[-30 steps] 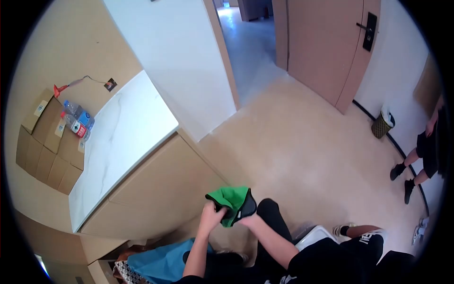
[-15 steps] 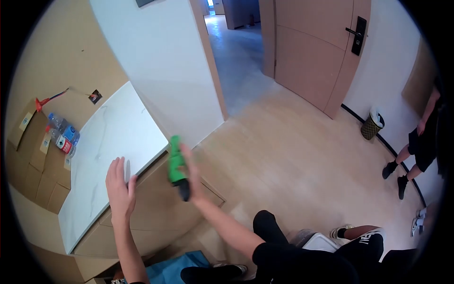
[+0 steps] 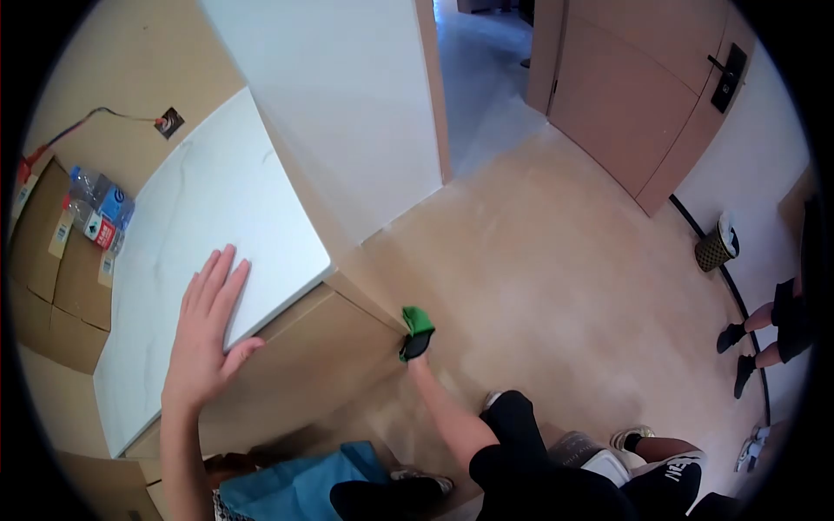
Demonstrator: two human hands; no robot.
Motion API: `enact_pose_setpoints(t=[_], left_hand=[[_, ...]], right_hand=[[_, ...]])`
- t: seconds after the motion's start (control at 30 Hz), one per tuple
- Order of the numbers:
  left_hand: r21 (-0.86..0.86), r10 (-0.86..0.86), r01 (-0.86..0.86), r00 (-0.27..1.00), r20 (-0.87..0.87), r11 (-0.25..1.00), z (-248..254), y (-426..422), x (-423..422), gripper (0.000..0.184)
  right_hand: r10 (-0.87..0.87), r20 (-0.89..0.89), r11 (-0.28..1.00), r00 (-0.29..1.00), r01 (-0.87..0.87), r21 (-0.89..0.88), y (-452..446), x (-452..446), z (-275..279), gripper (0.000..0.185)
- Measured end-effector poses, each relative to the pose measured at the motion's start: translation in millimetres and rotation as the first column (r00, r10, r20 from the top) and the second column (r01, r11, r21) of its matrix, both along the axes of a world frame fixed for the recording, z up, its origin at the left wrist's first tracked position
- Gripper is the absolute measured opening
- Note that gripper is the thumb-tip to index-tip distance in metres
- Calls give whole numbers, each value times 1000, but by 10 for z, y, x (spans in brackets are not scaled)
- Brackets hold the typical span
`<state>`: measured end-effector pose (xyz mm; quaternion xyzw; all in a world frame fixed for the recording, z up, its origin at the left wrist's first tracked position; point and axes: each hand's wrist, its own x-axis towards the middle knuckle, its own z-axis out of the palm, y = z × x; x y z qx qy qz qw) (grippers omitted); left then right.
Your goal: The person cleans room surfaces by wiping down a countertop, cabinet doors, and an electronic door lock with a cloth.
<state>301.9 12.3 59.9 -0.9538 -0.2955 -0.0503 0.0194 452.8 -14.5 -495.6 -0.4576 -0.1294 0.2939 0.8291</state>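
My left hand [image 3: 208,334] lies flat on the white marble-look countertop [image 3: 248,187], fingers stretched out, thumb over its front edge. Low beside the cabinet corner, my right hand [image 3: 416,362] holds a green and black object [image 3: 419,322]. Its kind is not clear, and it hides most of my fingers. The beige cabinet front [image 3: 287,369] runs below the countertop, between my two arms.
Two plastic bottles [image 3: 102,204] stand by cardboard [image 3: 78,295] at left. Wires hang from a wall box [image 3: 169,122]. A blue bag [image 3: 304,482] lies below. At right are an open door [image 3: 638,95], a wastebasket [image 3: 717,247] and a standing person [image 3: 786,321].
My right hand has moved right and down with the green and black object, away from the countertop edge. My left hand has come down flat on the countertop. The view has shifted.
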Motion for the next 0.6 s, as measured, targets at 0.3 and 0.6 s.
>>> enact_pose_setpoints(t=[0.3,0.6], left_hand=[[32,-34,34,999,-4,999,-29,-19,24,75],[10,-20,20,999,49,1000,-69,32,50,82]], right_hand=[[-336,467,941,818,313,129,-113,-44,4170,31],[-46,164,995,985,60,-83,-86,-33,380,34]])
